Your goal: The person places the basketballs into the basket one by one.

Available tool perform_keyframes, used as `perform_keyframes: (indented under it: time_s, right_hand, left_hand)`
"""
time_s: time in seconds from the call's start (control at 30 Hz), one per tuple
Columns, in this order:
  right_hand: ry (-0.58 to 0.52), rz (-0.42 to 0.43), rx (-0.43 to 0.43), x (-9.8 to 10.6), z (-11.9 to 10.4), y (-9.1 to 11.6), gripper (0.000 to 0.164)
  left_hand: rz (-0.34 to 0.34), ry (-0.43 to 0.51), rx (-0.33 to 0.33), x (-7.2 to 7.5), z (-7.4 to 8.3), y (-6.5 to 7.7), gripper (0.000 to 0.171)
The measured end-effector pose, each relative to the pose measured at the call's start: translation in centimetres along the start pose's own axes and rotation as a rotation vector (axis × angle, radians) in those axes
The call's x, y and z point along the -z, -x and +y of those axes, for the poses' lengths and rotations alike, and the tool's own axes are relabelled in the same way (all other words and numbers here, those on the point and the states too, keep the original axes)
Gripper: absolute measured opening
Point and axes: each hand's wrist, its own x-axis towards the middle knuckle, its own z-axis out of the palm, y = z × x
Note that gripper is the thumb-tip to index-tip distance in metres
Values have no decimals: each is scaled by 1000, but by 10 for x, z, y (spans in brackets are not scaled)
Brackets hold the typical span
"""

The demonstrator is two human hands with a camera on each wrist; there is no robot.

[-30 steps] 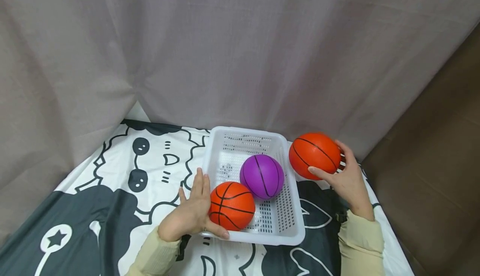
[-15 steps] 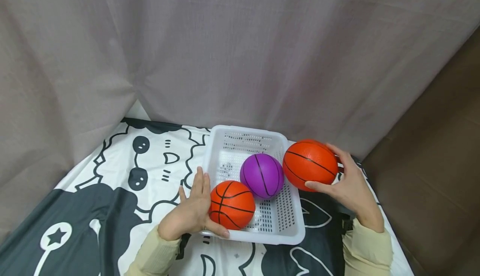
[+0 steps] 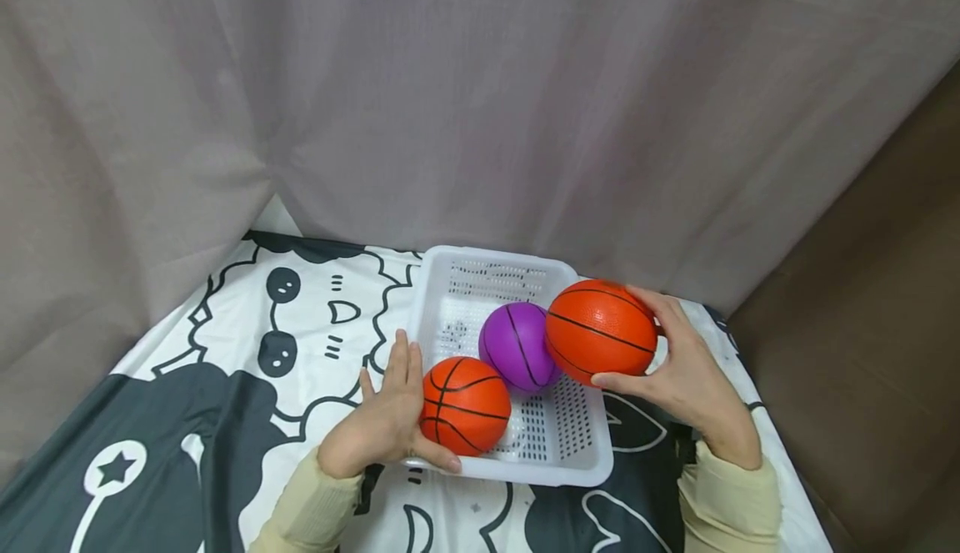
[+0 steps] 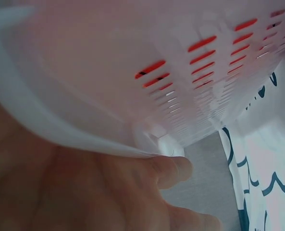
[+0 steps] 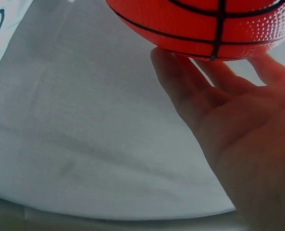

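A small orange basketball [image 3: 602,332] is gripped in my right hand [image 3: 686,374], thumb at its near side and fingers around its right side. It overlaps the right rim of the white plastic basket [image 3: 551,474] in the head view. Inside the basket lie a second orange basketball [image 3: 465,407] at the front left and a purple basketball [image 3: 517,346] behind it. My left hand [image 3: 382,419] rests on the basket's front left corner, fingers straight along the left side and thumb over the front rim. Through the slots, orange shows in the left wrist view [image 4: 202,43].
A black-and-white cartoon cloth [image 3: 315,353] covers the surface under the basket. Grey fabric [image 3: 480,119] rises close behind it, and a brown panel [image 3: 877,328] stands on the right.
My right hand has brought the held orange basketball leftward, from beside the basket to over its right edge, partly covering the purple ball. The left hand has stayed in place.
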Motion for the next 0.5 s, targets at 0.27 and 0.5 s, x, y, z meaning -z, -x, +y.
perform_keyframes:
  time_s: [0.27, 0.5]
  right_hand:
    - [18, 21, 45, -10, 0, -3, 112]
    - [-4, 10, 3, -23, -1, -2, 120]
  left_hand:
    - [1, -11, -7, 2, 1, 0, 161]
    - [3, -20, -9, 1, 1, 0, 160]
